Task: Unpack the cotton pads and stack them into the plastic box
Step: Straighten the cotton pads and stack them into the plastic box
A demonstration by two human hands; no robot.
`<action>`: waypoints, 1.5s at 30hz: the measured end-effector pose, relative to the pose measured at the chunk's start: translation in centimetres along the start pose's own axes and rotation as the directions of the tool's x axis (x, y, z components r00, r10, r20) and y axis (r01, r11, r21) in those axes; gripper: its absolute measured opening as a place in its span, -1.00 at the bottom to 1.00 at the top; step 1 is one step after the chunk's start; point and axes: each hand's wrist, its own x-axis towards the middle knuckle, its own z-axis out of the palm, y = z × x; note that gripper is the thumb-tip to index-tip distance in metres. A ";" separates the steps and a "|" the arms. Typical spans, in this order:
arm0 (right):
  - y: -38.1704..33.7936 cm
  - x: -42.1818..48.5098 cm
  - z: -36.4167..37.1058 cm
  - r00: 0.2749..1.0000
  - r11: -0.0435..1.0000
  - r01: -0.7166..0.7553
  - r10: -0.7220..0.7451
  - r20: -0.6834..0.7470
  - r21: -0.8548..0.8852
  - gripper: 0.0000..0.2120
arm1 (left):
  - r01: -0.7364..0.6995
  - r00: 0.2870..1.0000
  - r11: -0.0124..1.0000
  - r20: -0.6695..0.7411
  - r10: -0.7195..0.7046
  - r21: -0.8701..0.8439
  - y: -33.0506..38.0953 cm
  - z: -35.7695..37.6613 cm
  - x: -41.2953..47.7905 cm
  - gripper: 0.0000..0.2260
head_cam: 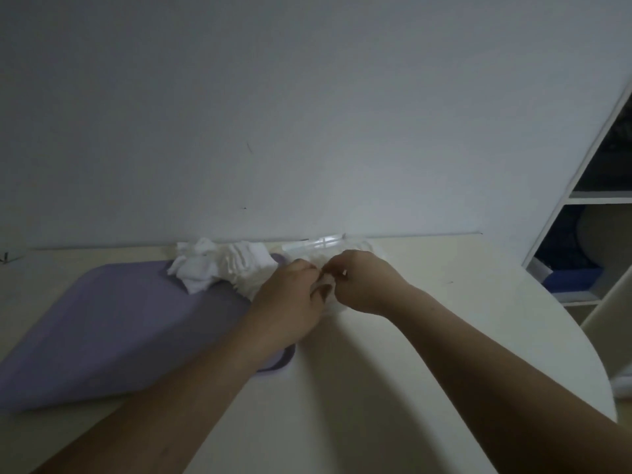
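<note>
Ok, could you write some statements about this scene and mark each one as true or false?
1. The left hand and the right hand pinch a white piece between them. True.
2. The tray is green. False: it is purple.
3. A heap of cotton pads lies at the tray's far corner. True.
4. The clear plastic box stands on the tray. False: it stands on the table by the wall, behind the hands.
</note>
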 end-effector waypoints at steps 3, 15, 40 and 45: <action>0.0 0.1 0.0 1.000 0.999 -0.030 0.030 -0.009 0.012 -0.66 | -0.025 0.999 0.996 0.036 0.028 -0.080 -0.3 -0.9 -1.6 -0.77; -2.6 0.3 0.0 0.991 0.930 -0.075 0.028 -0.134 -0.360 -0.61 | 0.023 0.997 0.999 -0.076 -0.027 -0.044 -4.7 -6.9 -4.9 -0.84; -6.3 3.0 8.9 0.993 0.852 0.113 -0.076 -0.093 0.510 -0.84 | 0.467 0.844 0.726 0.010 -0.536 -0.505 -9.5 -6.6 -6.5 -0.62; -6.7 3.0 9.4 0.999 0.476 0.008 0.033 -0.026 0.879 -0.91 | 0.416 0.867 0.691 0.029 -0.498 -0.592 -8.4 -7.0 -6.8 -0.60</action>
